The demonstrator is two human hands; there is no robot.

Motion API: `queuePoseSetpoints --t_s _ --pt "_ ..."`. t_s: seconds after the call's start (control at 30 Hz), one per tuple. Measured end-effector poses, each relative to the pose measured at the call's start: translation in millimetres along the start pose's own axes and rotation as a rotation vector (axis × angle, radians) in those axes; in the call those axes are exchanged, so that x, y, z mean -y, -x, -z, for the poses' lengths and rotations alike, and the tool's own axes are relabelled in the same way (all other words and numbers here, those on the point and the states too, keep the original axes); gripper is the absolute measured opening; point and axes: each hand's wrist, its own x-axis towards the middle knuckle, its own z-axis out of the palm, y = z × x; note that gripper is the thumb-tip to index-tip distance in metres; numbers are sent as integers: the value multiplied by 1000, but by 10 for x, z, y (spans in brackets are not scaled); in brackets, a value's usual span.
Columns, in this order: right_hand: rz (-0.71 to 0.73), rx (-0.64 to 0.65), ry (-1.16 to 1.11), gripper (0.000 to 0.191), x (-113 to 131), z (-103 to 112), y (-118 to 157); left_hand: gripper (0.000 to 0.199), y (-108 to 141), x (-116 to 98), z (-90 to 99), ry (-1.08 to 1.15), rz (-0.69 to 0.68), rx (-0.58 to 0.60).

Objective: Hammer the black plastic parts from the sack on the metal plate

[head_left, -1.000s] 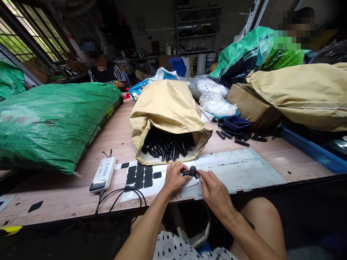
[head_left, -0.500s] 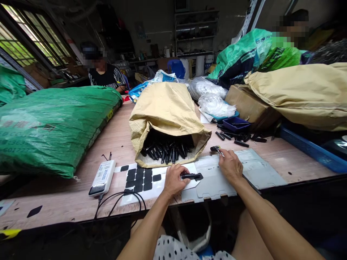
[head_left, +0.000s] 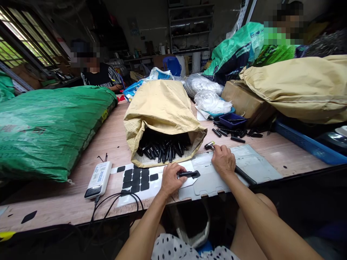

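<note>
My left hand (head_left: 172,179) is closed around a slim black plastic piece (head_left: 185,174), holding it low over the work surface. The piece's far end lies at a black square pad (head_left: 195,174) on the grey board. My right hand (head_left: 223,159) is closed on a hammer (head_left: 245,175) near its head. The hammer's dark handle slants back along the grey board (head_left: 257,162), and its head points away from me. A white sheet with rows of black square stickers (head_left: 136,180) lies left of my left hand. Just beyond, a beige sack (head_left: 162,104) gapes open, showing several black pieces (head_left: 169,151).
A white power bank (head_left: 99,179) with black cables lies on the left, near a bulging green sack (head_left: 54,133). Loose black pieces (head_left: 238,139), a purple tray (head_left: 232,121), a cardboard box (head_left: 244,102) and a blue tray (head_left: 311,144) occupy the right. Two people sit beyond.
The view has shifted slightly, moving the scene left and up. My right hand has turned on the hammer, and more of its handle now shows. My left hand keeps its hold on the black piece.
</note>
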Motion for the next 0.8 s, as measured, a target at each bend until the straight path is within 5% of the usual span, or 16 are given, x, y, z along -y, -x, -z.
queuePoseSetpoints --t_s 0.2,0.37,0.47,0.53,0.6,0.7,0.8 --pt "3 -3 16 30 8 4 -2 17 -24 6 -5 20 -9 -5" --pt "-6 5 11 29 16 10 -11 15 187 -194 192 227 -55 -50" --pt "-7 9 13 28 17 4 -11 20 605 -349 226 441 -52 165" --pt "-9 7 15 29 15 -3 -10 22 921 -344 65 517 29 416" --pt "-10 5 12 29 14 -10 -8 21 1171 -209 -246 516 216 530" --pt "-9 2 1 29 13 -16 -8 10 1319 159 -800 367 693 409" --pt "-10 2 -3 28 12 -14 -9 38 1243 495 -1177 240 866 399"
